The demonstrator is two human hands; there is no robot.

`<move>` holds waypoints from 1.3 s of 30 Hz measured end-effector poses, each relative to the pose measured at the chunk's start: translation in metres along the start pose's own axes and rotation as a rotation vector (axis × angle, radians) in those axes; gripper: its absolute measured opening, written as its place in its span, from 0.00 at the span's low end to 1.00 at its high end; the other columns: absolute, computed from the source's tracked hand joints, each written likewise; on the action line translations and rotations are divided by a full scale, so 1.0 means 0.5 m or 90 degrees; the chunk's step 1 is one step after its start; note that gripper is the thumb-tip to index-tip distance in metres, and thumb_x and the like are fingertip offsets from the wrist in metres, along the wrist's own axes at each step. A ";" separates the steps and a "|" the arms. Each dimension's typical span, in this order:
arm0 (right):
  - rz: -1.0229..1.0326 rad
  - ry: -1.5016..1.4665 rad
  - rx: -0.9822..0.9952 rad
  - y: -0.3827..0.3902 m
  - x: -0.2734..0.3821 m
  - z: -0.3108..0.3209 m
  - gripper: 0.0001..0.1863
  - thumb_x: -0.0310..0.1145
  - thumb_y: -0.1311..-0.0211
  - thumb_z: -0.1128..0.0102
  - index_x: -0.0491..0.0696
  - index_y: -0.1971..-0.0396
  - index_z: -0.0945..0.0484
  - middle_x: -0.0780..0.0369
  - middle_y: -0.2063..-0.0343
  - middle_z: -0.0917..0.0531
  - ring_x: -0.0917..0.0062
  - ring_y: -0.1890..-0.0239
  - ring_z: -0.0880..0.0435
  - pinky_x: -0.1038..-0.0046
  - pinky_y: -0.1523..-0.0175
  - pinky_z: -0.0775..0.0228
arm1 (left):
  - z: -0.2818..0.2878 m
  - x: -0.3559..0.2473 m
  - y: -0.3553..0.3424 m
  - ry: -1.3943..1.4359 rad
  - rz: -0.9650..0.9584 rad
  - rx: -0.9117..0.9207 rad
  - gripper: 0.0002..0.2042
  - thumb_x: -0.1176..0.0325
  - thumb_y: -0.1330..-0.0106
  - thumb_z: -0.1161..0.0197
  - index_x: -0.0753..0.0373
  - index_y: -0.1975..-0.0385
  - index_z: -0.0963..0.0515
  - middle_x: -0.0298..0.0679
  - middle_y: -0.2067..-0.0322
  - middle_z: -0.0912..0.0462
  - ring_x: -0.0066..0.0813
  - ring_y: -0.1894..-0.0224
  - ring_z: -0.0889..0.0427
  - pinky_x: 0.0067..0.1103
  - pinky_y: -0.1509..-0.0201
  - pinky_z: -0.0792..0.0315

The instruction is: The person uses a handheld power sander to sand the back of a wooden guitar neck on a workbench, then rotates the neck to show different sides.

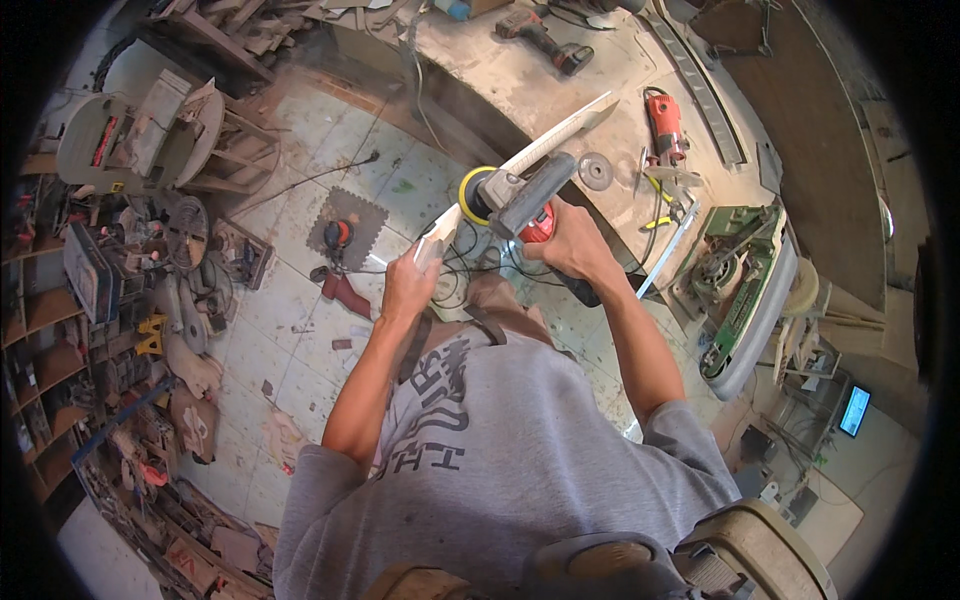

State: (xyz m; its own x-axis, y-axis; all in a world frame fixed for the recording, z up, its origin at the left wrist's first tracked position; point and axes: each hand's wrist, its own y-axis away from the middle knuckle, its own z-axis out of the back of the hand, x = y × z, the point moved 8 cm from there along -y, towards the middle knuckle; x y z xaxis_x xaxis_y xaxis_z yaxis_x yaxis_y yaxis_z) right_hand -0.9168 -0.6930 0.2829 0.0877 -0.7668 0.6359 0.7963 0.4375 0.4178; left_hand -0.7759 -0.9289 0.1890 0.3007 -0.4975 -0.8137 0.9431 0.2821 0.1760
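Note:
My left hand [408,288] is closed around a small pale piece [436,240], which looks like wood. My right hand [578,246] grips the red body of an angle grinder [539,224] fitted with a yellow-rimmed sanding disc [474,196]. A dark, thick bar-shaped part of the tool lies across its front. The upper end of the pale piece is right by the disc's edge; whether they touch I cannot tell. Beyond the grinder, a long pale strip [556,132] lies along the edge of the dusty workbench [470,80].
On the bench are a cordless drill [545,44], a round disc [596,171], a second red power tool [664,125] and yellow-handled pliers [657,205]. A green belt sander [742,290] stands at right. Another sander [338,235] and cables lie on the floor. Cluttered shelves [45,350] line the left.

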 end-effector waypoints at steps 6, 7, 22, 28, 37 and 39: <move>0.025 -0.015 -0.067 -0.017 -0.025 0.020 0.40 0.43 0.61 0.26 0.32 0.48 0.24 0.38 0.58 0.15 0.46 0.52 0.14 0.56 0.44 0.24 | 0.001 -0.008 0.001 -0.002 0.023 0.020 0.18 0.66 0.36 0.32 0.68 0.49 0.19 0.61 0.62 0.14 0.62 0.55 0.14 0.42 0.53 0.21; 0.033 -0.017 -0.055 -0.016 -0.022 0.013 0.40 0.43 0.61 0.26 0.32 0.48 0.24 0.38 0.59 0.15 0.46 0.52 0.14 0.56 0.44 0.24 | 0.000 -0.005 0.001 -0.002 0.036 0.022 0.18 0.66 0.36 0.32 0.69 0.50 0.19 0.60 0.62 0.13 0.61 0.55 0.14 0.42 0.53 0.20; 0.036 -0.037 -0.025 -0.025 -0.036 -0.010 0.42 0.45 0.62 0.26 0.32 0.48 0.24 0.39 0.60 0.15 0.46 0.53 0.14 0.56 0.44 0.24 | -0.027 0.015 0.014 0.231 0.249 0.109 0.11 0.70 0.36 0.29 0.70 0.60 0.19 0.37 0.76 0.17 0.23 0.81 0.21 0.24 0.79 0.27; 0.023 -0.021 -0.082 -0.028 -0.068 -0.001 0.42 0.45 0.63 0.26 0.32 0.48 0.24 0.39 0.60 0.15 0.45 0.54 0.14 0.56 0.45 0.23 | -0.036 0.015 0.016 0.369 0.322 0.145 0.10 0.74 0.35 0.29 0.68 0.59 0.22 0.36 0.75 0.19 0.21 0.82 0.23 0.21 0.82 0.29; 0.039 -0.009 -0.064 -0.018 -0.056 -0.024 0.39 0.44 0.62 0.26 0.33 0.50 0.24 0.39 0.62 0.15 0.45 0.54 0.14 0.56 0.46 0.23 | -0.042 0.008 0.023 0.411 0.347 0.145 0.11 0.75 0.35 0.30 0.68 0.57 0.25 0.38 0.74 0.19 0.23 0.82 0.22 0.22 0.82 0.28; 0.036 -0.013 -0.075 -0.021 -0.062 -0.015 0.39 0.44 0.62 0.26 0.33 0.50 0.24 0.39 0.62 0.15 0.44 0.55 0.14 0.55 0.47 0.23 | -0.045 0.007 0.029 0.430 0.353 0.147 0.10 0.75 0.34 0.30 0.68 0.58 0.24 0.39 0.74 0.19 0.24 0.82 0.22 0.22 0.82 0.28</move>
State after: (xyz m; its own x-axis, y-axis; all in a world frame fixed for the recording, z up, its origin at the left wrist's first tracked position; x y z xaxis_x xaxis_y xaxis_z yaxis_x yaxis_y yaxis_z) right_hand -0.9235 -0.6775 0.2541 0.1238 -0.7318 0.6701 0.8551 0.4213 0.3022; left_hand -0.7645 -0.9082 0.1761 0.6414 0.2692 -0.7184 0.7149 0.1300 0.6870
